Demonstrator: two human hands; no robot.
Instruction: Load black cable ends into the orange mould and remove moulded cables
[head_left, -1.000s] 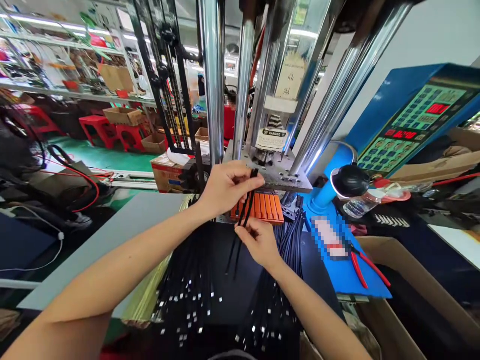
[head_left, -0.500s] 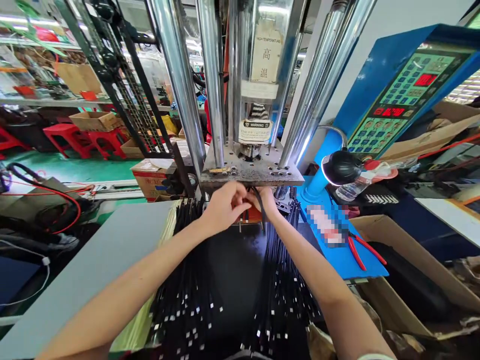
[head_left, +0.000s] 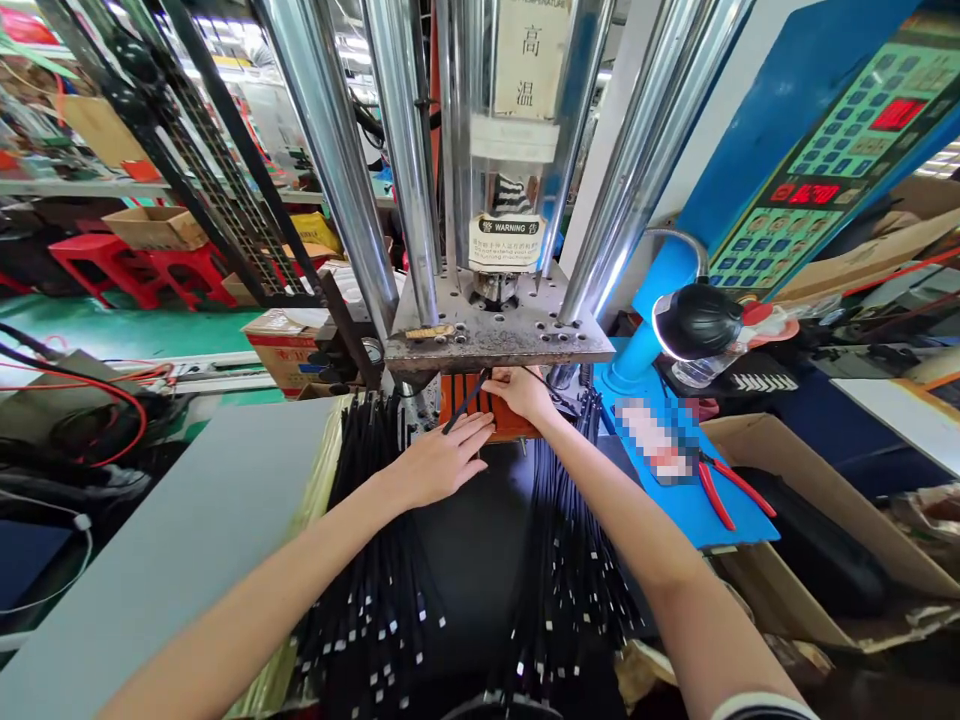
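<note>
Strip: one thin black length lay aslant between the hands, over the orange block; its far end was at the right fingertips, its near end just beyond the left fingers.
Long axis: from far right to near left, oblique to the block's grooves.
Right hand: narrow, thumb and fingertips pinched on the strip's far end, so this was the nearer hand.
Left hand: flat, fingers stretched out, tips on the block's near side; whether it touched the strip or pressed anything beneath could not be told.
Metal plate: above and just beyond both hands.
Left bundle: black strips hung left of the left hand.
Right bundle: similar strips, partly behind the right forearm.
Counter: black, nearer the person than the hands.
Pliers: well apart, to the right hand's right.
</note>
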